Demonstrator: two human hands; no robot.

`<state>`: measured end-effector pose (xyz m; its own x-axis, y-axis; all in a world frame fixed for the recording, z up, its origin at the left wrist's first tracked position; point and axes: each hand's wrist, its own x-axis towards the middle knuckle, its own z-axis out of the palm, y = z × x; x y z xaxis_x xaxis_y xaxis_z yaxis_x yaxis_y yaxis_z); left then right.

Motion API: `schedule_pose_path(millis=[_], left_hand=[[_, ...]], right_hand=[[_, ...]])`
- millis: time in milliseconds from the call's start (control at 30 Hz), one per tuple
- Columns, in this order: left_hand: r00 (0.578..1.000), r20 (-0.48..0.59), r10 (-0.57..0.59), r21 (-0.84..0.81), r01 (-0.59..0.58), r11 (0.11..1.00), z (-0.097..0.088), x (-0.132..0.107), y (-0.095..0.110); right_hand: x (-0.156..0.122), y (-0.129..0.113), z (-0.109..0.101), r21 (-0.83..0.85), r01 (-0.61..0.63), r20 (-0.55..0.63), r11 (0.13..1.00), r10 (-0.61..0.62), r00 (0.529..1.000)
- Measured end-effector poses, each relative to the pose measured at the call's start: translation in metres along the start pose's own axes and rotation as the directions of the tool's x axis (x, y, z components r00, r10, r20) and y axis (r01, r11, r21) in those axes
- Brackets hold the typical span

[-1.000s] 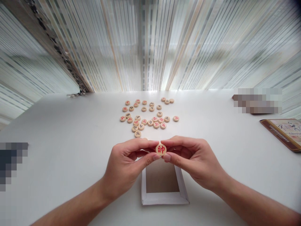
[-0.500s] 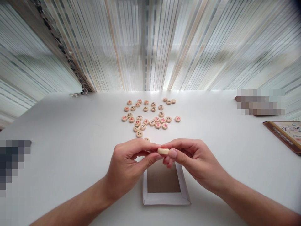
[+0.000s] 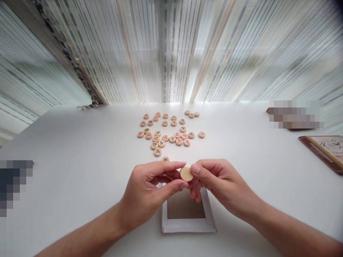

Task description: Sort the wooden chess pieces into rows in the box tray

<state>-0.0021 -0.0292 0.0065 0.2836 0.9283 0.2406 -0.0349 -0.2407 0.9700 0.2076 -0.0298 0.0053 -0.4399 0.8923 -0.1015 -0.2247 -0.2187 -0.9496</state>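
A round wooden xiangqi piece (image 3: 187, 174) is held up between my two hands, its blank face turned towards me. My right hand (image 3: 219, 182) pinches its right side, with the thumb on the blank face and the other fingers curled behind. On the other side, my left hand (image 3: 152, 185) has its index fingertip at the piece's top edge and its thumb at the bottom edge. Below my hands lies an open white box (image 3: 189, 225) with a brown bottom, partly covered by them. A piece with a black character (image 3: 165, 159) lies just beyond my left hand's fingers.
Several xiangqi pieces with red or black characters (image 3: 172, 139) lie scattered across the white table (image 3: 93, 150). A brown printed box or lid (image 3: 323, 151) lies at the right, near a blurred-out object (image 3: 297, 116). Striped string curtains (image 3: 150, 53) hang behind the table.
The held piece has tilted from edge-on to showing its flat blank face. My left index finger and thumb have spread further apart around it. The scattered pieces have stayed put.
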Motion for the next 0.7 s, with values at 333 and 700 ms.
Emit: schedule_pose_path(millis=[333, 700], left_hand=[[0.997, 0.060, 0.058, 0.059, -0.062, 0.996, 0.0046, 0.0007, 0.0022], [0.998, 0.068, 0.012, 0.017, -0.013, 1.000, 0.0024, 0.0019, 0.0032]], right_hand=[[-0.0026, -0.0036, 0.0064, 0.046, -0.090, -0.095, 0.995, 0.094, 0.991], [-0.0001, -0.0022, 0.0004, 0.085, -0.026, -0.010, 0.996, 0.027, 1.000]])
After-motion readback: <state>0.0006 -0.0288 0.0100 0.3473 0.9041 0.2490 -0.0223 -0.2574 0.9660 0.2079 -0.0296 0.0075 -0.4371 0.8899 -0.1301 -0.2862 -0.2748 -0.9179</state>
